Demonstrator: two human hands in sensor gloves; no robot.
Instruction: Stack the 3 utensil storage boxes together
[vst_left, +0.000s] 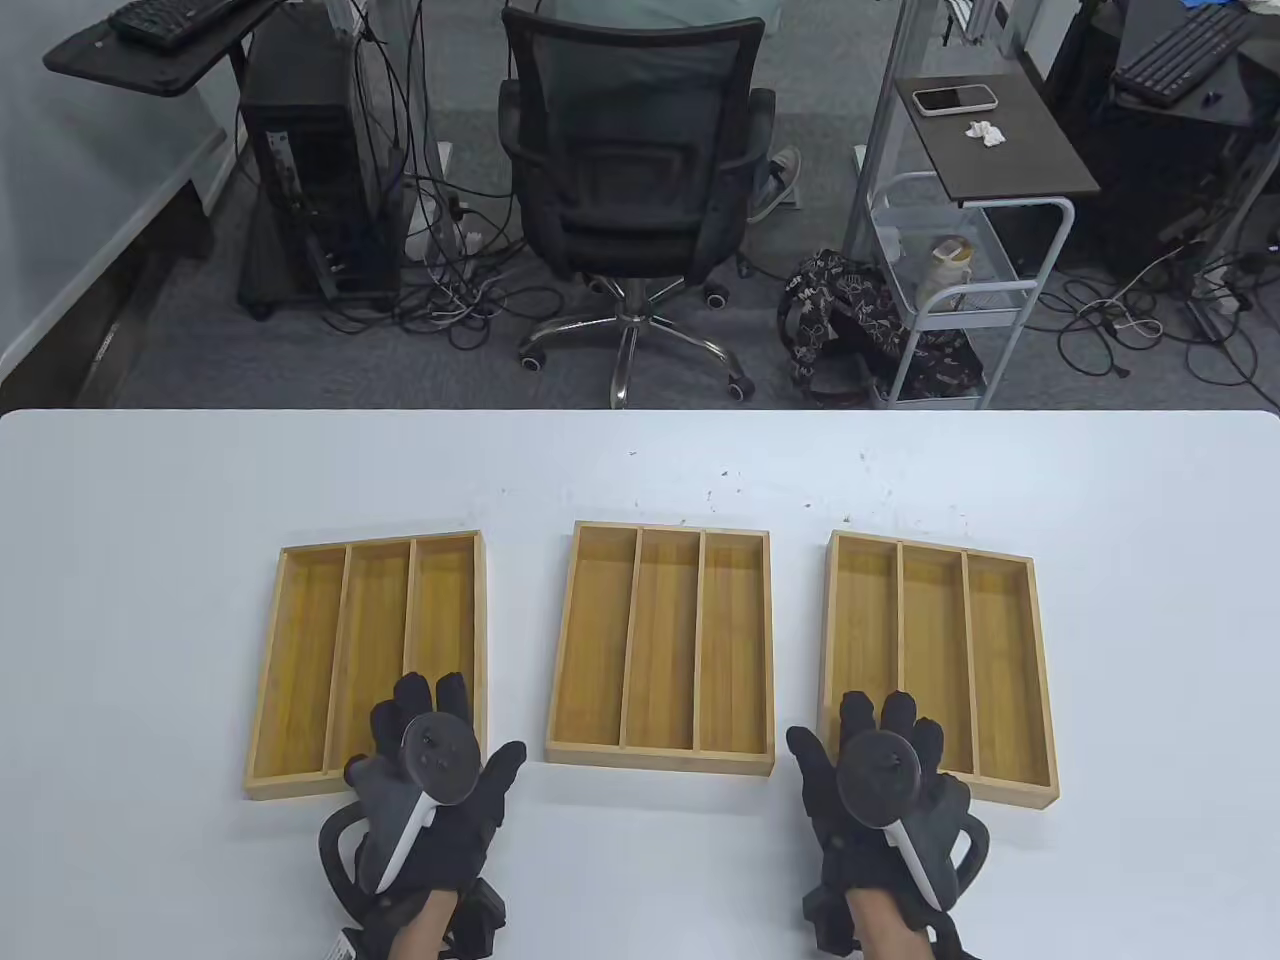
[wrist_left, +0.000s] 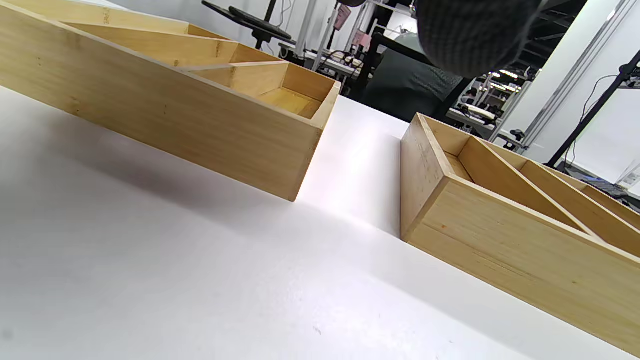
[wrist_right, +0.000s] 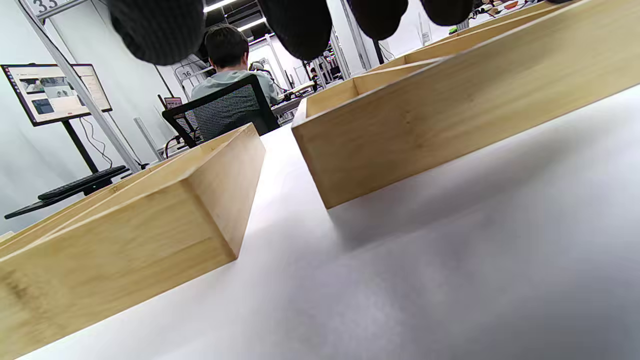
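1. While nothing is stacked yet: three boxes in a row, left box (vst_left: 368, 660) and right box (vst_left: 938, 665) flanking the middle box (vst_left: 663, 645), apart.
2. Left hand (vst_left: 432, 790), right hand (vst_left: 880, 790): spread open, empty, over the outer boxes' near edges.
3. Next, probably: grip an outer box, lift, set onto middle box.

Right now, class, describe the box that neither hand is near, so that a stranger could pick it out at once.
On the white table three shallow wooden boxes lie in a row, each split into three long compartments. Take the middle box. Unlike the left box under the left hand and the right box under the right hand, it has no hand over it.
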